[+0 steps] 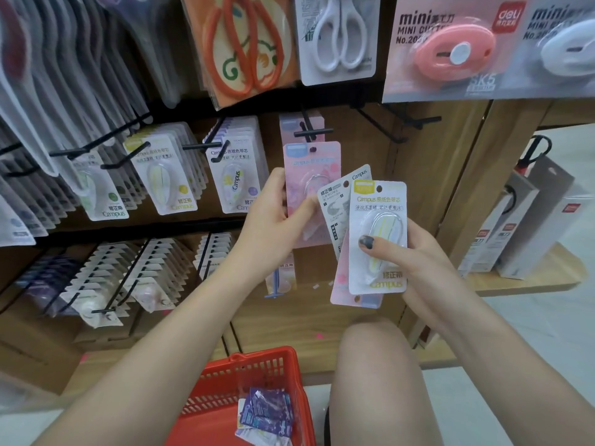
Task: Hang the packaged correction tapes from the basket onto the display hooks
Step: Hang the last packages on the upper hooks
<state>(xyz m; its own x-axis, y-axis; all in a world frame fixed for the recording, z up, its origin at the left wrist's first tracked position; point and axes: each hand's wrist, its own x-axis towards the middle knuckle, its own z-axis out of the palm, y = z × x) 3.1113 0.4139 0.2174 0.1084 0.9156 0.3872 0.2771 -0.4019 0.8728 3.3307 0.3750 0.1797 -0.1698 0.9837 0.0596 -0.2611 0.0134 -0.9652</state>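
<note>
L hand pinches pink pack, hole up twd hook | R hand grips fanned spare packs, yellow frontmost | basket near, more inside.

Orange scissors, white scissors packaged, hanging top. Pink mini cutter top right. Grey boxes on wooden shelf, right edge.
</note>
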